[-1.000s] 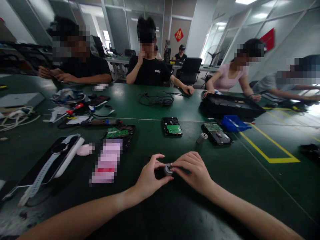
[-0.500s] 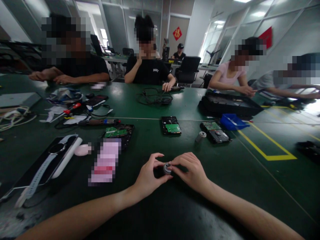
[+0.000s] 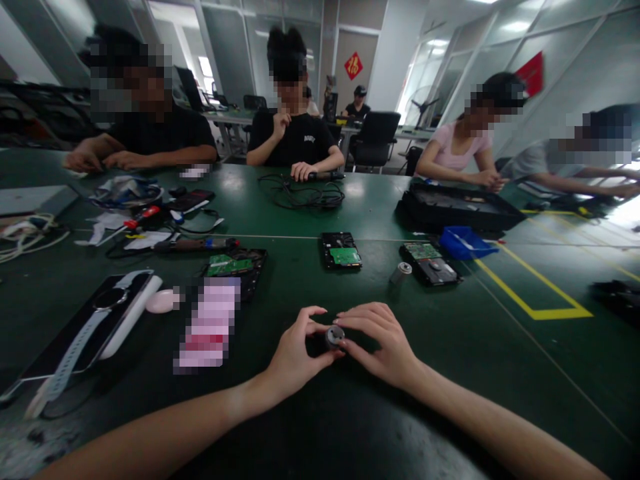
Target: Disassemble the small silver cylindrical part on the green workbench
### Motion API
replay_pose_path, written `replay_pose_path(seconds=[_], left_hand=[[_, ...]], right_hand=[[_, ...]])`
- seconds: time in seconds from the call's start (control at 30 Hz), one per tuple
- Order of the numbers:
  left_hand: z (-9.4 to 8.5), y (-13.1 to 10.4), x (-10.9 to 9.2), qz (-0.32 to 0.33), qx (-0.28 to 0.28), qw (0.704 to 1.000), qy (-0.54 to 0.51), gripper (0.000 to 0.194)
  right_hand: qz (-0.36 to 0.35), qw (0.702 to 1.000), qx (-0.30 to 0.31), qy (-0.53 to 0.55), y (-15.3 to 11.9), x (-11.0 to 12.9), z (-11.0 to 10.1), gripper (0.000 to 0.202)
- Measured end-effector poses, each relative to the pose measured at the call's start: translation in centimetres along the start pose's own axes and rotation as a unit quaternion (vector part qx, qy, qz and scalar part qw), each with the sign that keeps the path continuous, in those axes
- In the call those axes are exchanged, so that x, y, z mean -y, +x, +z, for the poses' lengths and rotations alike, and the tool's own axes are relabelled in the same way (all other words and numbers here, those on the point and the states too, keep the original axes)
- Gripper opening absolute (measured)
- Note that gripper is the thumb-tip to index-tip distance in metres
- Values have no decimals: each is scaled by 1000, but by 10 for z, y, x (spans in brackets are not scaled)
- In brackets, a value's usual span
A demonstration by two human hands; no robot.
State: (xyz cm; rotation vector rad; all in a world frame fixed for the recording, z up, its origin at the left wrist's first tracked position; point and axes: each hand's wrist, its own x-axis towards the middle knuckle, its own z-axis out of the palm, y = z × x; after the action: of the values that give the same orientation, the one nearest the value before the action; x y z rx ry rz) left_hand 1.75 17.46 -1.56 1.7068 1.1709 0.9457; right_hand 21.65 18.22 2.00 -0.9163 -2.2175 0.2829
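Between my two hands, over the near middle of the green table, stands a small grey metal cylinder (image 3: 335, 337) with a round top face, perhaps a small motor. My left hand (image 3: 295, 350) curls round its left side, thumb in front and fingers behind. From the right, my right hand (image 3: 383, 340) has its thumb and fingertips at the cylinder's edge. Farther off, a similar silver cylinder (image 3: 401, 273) leans beside a hard drive (image 3: 433, 262) with a green circuit board. Another hard drive (image 3: 341, 251) lies straight ahead of my hands.
Left lie a pink blurred phone-shaped item (image 3: 210, 323), a watch (image 3: 110, 300), a third drive (image 3: 256, 267), a pen-like electric tool (image 3: 195, 245) and cables. A blue tray (image 3: 465, 241) and a black bin (image 3: 455, 208) stand right. Several people sit across the table.
My right fingers have shifted off the cylinder's top toward its right edge, so more of the top face shows. Across the table, a person's hand has moved left with a cabled tool.
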Motion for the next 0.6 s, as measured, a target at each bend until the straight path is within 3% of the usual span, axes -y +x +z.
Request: replay_pose_path(seconds=[0.13,0.37,0.6], left_hand=[[1,0,1,-2,1,1000,-12,64],[0,-1,1,-1,4,1000,-20,63],[-1,-1,-1,-2,11,1000,-24,62]], right_hand=[[53,994,14,95,2,3,6,40],[152,973,-14,172,5,5,17,22],[149,973,-28,172,5,3,21,20]])
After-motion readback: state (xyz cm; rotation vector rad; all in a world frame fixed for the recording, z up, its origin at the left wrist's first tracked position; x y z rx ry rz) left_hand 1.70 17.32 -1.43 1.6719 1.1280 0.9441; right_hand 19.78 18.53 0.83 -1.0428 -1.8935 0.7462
